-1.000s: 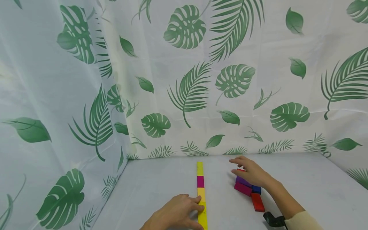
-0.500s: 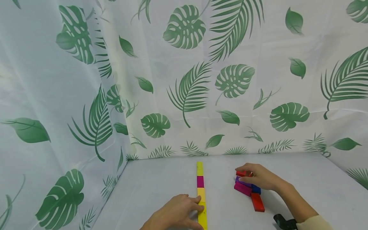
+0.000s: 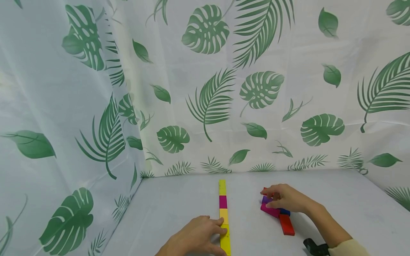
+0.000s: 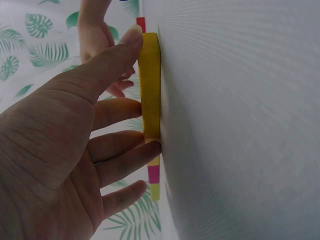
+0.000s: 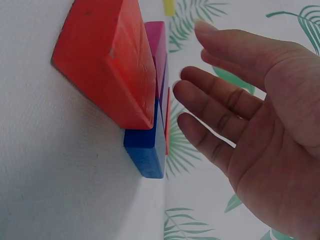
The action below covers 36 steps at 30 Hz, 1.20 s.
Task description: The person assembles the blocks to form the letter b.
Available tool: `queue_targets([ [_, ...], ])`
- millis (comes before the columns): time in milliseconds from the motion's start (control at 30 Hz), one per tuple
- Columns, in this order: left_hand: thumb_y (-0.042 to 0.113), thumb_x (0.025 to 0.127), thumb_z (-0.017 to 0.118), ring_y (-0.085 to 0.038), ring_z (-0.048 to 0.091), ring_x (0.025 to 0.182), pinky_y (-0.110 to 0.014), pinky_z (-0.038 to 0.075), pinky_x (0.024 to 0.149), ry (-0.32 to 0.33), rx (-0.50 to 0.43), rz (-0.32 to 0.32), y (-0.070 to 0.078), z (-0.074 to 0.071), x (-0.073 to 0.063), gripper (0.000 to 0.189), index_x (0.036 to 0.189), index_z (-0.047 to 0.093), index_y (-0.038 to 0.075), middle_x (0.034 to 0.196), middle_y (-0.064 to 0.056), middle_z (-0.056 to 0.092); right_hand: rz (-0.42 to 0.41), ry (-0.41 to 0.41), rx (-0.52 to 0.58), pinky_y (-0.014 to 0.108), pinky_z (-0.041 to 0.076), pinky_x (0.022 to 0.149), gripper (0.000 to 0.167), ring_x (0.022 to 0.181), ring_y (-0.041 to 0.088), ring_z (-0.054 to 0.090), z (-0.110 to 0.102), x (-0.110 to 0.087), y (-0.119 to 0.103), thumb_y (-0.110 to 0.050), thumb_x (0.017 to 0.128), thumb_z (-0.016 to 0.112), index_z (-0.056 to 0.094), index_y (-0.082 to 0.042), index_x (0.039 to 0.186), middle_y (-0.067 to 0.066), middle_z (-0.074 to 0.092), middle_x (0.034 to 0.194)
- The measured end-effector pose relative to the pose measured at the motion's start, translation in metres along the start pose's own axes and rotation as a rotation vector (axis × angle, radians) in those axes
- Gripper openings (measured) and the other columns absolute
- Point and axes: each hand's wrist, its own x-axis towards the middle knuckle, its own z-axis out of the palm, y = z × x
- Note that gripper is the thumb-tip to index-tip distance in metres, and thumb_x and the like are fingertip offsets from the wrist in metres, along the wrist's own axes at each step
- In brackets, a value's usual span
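Observation:
A straight row of blocks runs away from me in the head view, with a yellow block (image 3: pixel 225 242) at its near end, then a pale yellow block (image 3: pixel 224 214), a magenta one (image 3: pixel 223 202) and another yellow one (image 3: pixel 222 187). My left hand (image 3: pixel 195 235) touches the near yellow block, thumb at its near end and fingers along its side. To the right, my right hand (image 3: pixel 289 198) hovers over a cluster, its fingers loosely bent and holding nothing. That cluster has a red block (image 3: pixel 286 225), a magenta block (image 3: pixel 269 210), a blue block (image 5: pixel 147 145), a purple block and a partly hidden far red block.
Beneath everything is a pale table surface (image 3: pixel 169 202). A white curtain (image 3: pixel 288 53) with green leaves hangs behind it and along the left side. Beside the right sleeve (image 3: pixel 349 247) is a black object (image 3: pixel 315 247).
My right hand has come down and slightly to the right, closer over the cluster, then shifted a little left. The left hand and the row look the same.

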Motion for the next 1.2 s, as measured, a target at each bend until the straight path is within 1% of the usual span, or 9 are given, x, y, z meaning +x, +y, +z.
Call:
queue_targets([
  [167,0.068,0.084,0.074,-0.004,0.062,0.114,-0.028,0.051,0.1,0.01,0.016,0.02,-0.001,0.001,0.0,0.063,0.137,0.069,0.034,0.15,0.008,0.059,0.012,-0.037,0.022,0.022,0.055,0.074,0.045,0.102,0.024,0.061,0.0,-0.001,0.0,-0.023,0.088,0.083,0.073,-0.009,0.13,0.004,0.07,0.109],
  [333,0.068,0.085,0.075,-0.004,0.062,0.113,-0.025,0.051,0.097,0.011,0.013,0.023,-0.001,0.001,0.0,0.062,0.137,0.069,0.034,0.15,0.007,0.06,0.054,-0.063,0.036,0.024,0.058,0.076,0.044,0.103,0.023,0.06,0.001,-0.002,0.002,-0.02,0.086,0.085,0.074,-0.01,0.128,0.003,0.07,0.111],
  [433,0.067,0.085,0.075,-0.003,0.062,0.113,-0.025,0.051,0.098,0.006,0.003,0.017,0.0,0.001,0.0,0.062,0.136,0.069,0.034,0.15,0.007,0.06,0.07,-0.062,0.029,0.027,0.059,0.078,0.043,0.105,0.023,0.059,0.002,-0.002,0.002,-0.018,0.085,0.086,0.076,-0.011,0.126,0.003,0.07,0.113],
  [600,0.066,0.085,0.076,-0.003,0.062,0.114,-0.026,0.051,0.098,-0.001,-0.006,0.004,0.001,-0.001,0.0,0.061,0.136,0.069,0.034,0.149,0.008,0.06,0.069,-0.052,0.0,0.034,0.061,0.08,0.04,0.105,0.024,0.059,0.002,-0.002,0.001,-0.015,0.084,0.087,0.077,-0.011,0.123,0.004,0.07,0.115],
  [700,0.067,0.084,0.075,-0.003,0.062,0.113,-0.026,0.051,0.098,-0.004,-0.006,0.001,0.001,0.0,0.001,0.061,0.136,0.069,0.035,0.149,0.008,0.06,0.075,-0.055,-0.008,0.036,0.062,0.081,0.039,0.105,0.023,0.059,0.003,-0.001,0.0,-0.014,0.083,0.087,0.078,-0.011,0.121,0.003,0.07,0.115],
  [833,0.067,0.084,0.075,-0.003,0.063,0.114,-0.027,0.051,0.1,-0.003,0.0,0.006,0.0,0.0,0.001,0.061,0.137,0.069,0.035,0.148,0.008,0.061,0.081,-0.062,-0.009,0.034,0.061,0.08,0.036,0.103,0.023,0.058,0.005,0.0,-0.002,-0.012,0.082,0.087,0.079,-0.013,0.117,0.002,0.069,0.112],
  [1033,0.067,0.084,0.075,-0.004,0.063,0.117,-0.029,0.051,0.103,0.014,0.024,0.023,0.0,0.0,0.0,0.062,0.137,0.069,0.034,0.149,0.007,0.06,0.085,-0.06,-0.015,0.031,0.061,0.077,0.031,0.101,0.022,0.057,0.007,0.0,-0.005,-0.011,0.082,0.087,0.081,-0.016,0.112,0.0,0.069,0.108],
  [1200,0.068,0.084,0.075,-0.004,0.063,0.116,-0.027,0.051,0.099,0.011,0.028,0.026,0.0,0.0,0.0,0.062,0.137,0.069,0.035,0.149,0.008,0.06,0.075,-0.071,-0.008,0.031,0.062,0.077,0.03,0.101,0.022,0.058,0.01,0.001,-0.006,-0.01,0.083,0.086,0.081,-0.015,0.113,0.001,0.07,0.109],
])
